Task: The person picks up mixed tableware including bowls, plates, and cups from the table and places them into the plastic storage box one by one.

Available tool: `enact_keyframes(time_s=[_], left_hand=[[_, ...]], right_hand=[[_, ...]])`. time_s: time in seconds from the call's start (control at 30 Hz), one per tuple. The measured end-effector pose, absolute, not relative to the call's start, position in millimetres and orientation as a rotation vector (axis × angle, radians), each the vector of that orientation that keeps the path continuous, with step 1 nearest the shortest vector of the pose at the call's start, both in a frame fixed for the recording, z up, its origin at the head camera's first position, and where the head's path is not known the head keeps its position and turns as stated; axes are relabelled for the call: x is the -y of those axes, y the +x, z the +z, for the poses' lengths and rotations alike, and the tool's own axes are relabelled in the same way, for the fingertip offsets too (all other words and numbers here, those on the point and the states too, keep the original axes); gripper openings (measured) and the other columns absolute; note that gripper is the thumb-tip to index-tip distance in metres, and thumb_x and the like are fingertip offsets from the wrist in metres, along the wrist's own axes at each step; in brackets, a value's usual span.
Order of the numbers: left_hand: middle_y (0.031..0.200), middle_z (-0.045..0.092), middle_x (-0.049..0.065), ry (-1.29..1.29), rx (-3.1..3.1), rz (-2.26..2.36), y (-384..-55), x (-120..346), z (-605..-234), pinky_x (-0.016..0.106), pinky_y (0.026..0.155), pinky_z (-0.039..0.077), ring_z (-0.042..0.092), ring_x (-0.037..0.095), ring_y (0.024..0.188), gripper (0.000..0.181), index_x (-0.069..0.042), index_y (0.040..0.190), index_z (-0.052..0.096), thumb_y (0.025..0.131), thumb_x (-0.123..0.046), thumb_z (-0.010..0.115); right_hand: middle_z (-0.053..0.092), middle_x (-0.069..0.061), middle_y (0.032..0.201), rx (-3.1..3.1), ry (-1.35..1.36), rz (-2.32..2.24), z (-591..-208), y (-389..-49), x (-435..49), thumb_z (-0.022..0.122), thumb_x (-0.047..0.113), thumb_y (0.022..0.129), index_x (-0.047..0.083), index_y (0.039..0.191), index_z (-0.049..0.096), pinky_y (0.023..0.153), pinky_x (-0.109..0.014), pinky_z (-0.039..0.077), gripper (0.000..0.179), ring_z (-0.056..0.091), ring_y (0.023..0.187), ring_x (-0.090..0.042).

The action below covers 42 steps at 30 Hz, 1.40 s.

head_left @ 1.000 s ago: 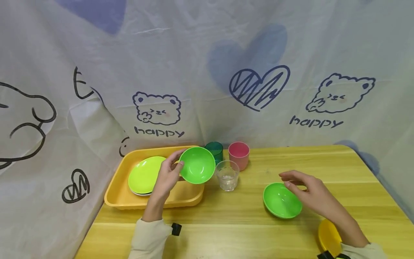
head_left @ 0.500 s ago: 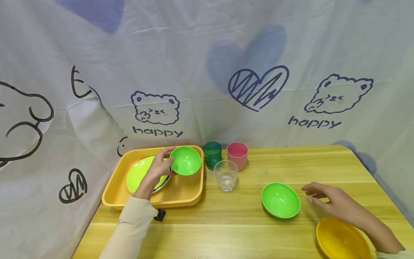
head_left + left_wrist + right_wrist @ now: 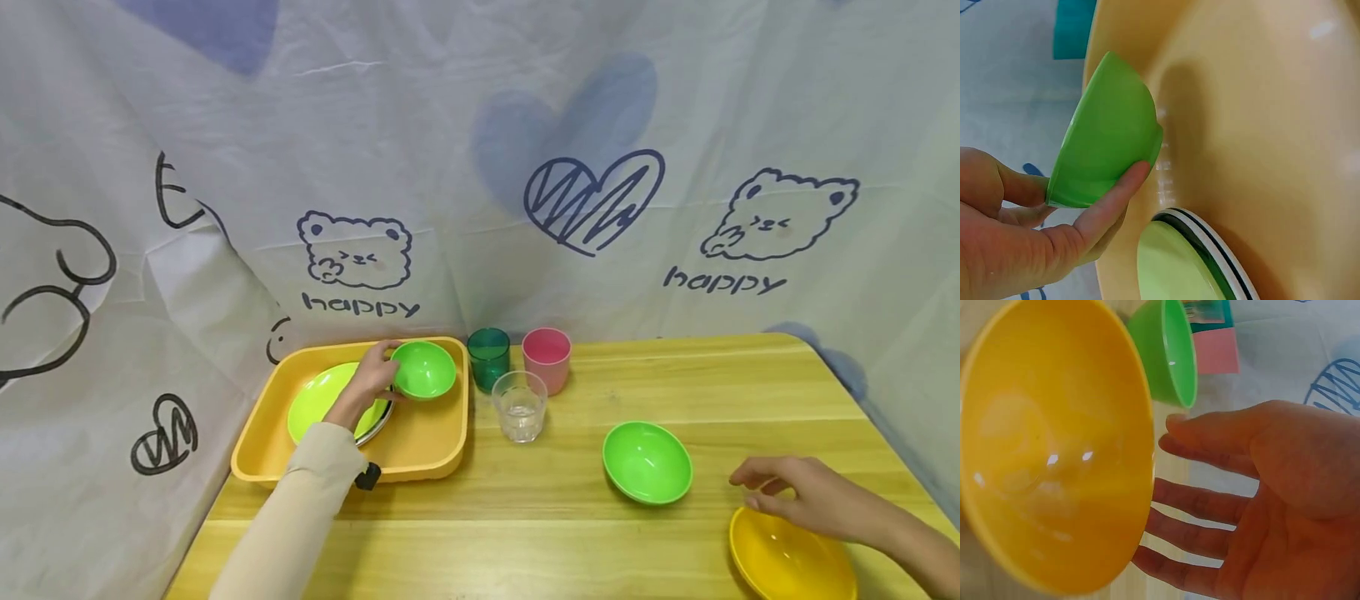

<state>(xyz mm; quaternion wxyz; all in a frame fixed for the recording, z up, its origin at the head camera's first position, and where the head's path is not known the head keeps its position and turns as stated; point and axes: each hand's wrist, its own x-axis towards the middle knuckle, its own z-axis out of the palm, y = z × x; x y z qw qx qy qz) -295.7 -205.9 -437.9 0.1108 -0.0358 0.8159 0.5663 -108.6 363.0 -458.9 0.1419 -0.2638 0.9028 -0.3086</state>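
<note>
- White cloth (image 3: 465,167) printed with hearts, bear faces and the word "happy" hangs behind a wood-grain table (image 3: 525,525).
- On the table's left side sits an orange-yellow tray (image 3: 420,446), a lime-green plate (image 3: 318,400) in its left part.
- Inside the tray's right part, the left hand (image 3: 372,375) holds a small green bowl (image 3: 425,371), fingers pinching its side; whether the bowl touches the tray floor I cannot tell.
- Near the yellow bowl (image 3: 795,558) at lower right is the right hand (image 3: 810,496), fingers loosely bent and spread, holding nothing; contact with the rim is unclear.
- Between the hands, a second green bowl (image 3: 647,462) rests upright on the table; beside the tray stand a teal cup (image 3: 489,360), a pink cup (image 3: 547,360) and, in front of them, a clear cup (image 3: 520,408).
- A second ago the held bowl was at the tray's right edge, larger in view; it has gone leftward and down. Meanwhile the right hand has moved off the second green bowl toward the yellow one. The cups have stayed put.
- Only the left wrist view shows the held bowl's foot and a dark green edge beneath the plate; the right wrist view alone shows the right palm.
</note>
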Motion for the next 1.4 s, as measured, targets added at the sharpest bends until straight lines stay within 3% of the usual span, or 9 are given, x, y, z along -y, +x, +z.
enact_keyframes(time_s=[0.23,0.47,0.83,1.0,1.23,1.4], left_hand=[[0.145,0.035,0.038,-0.192,-2.328,1.643,-303.6,205.2,-440.8,0.059,0.085,0.058,0.057,0.053,0.116,0.06,0.007,0.154,0.027,0.095,0.008,0.033],[0.149,0.026,0.038,-0.194,-2.307,1.6,-306.2,205.8,-440.8,0.061,0.086,0.056,0.05,0.057,0.123,0.061,0.009,0.154,0.024,0.093,0.011,0.028],[0.155,0.017,0.037,-0.225,-2.208,1.626,-316.5,207.9,-443.0,0.065,0.09,0.053,0.042,0.057,0.132,0.066,0.008,0.157,0.018,0.092,0.016,0.024],[0.154,0.019,0.037,-0.219,-2.223,1.631,-315.6,207.7,-446.1,0.064,0.09,0.054,0.044,0.056,0.129,0.065,0.009,0.156,0.02,0.092,0.015,0.026],[0.143,0.035,0.037,-0.119,-2.332,1.437,-313.0,203.3,-445.2,0.059,0.087,0.058,0.056,0.048,0.116,0.055,0.011,0.154,0.024,0.101,0.002,0.036],[0.146,0.033,0.036,-0.069,-2.321,1.363,-310.9,202.2,-440.6,0.057,0.091,0.057,0.051,0.049,0.123,0.054,0.011,0.154,0.023,0.106,-0.005,0.039]], right_hand=[[0.074,-0.004,0.106,-2.538,-0.795,-0.875,-462.7,-103.1,-369.3,0.071,0.012,0.097,-0.001,0.113,0.071,0.073,-0.027,0.059,0.021,0.066,0.095,-0.003],[0.074,-0.006,0.105,-2.539,-0.77,-0.88,-466.6,-102.4,-373.6,0.067,0.004,0.097,0.001,0.111,0.072,0.069,-0.027,0.058,0.015,0.064,0.095,-0.001],[0.073,-0.006,0.103,-2.602,-0.691,-0.803,-471.0,-102.8,-377.8,0.064,-0.01,0.093,0.003,0.108,0.074,0.072,-0.028,0.059,0.022,0.069,0.091,-0.012],[0.073,-0.008,0.103,-2.61,-0.655,-0.791,-471.8,-101.6,-379.3,0.064,-0.014,0.091,0.001,0.107,0.073,0.07,-0.029,0.059,0.024,0.068,0.087,-0.011],[0.072,-0.004,0.1,-2.657,-0.61,-0.766,-467.0,-100.0,-380.0,0.062,-0.015,0.091,0.002,0.108,0.072,0.065,-0.028,0.057,0.026,0.061,0.08,-0.004],[0.072,-0.005,0.101,-2.793,-0.531,-0.689,-456.9,-97.2,-379.8,0.063,-0.011,0.093,0.003,0.109,0.072,0.068,-0.028,0.058,0.023,0.065,0.081,-0.009]])
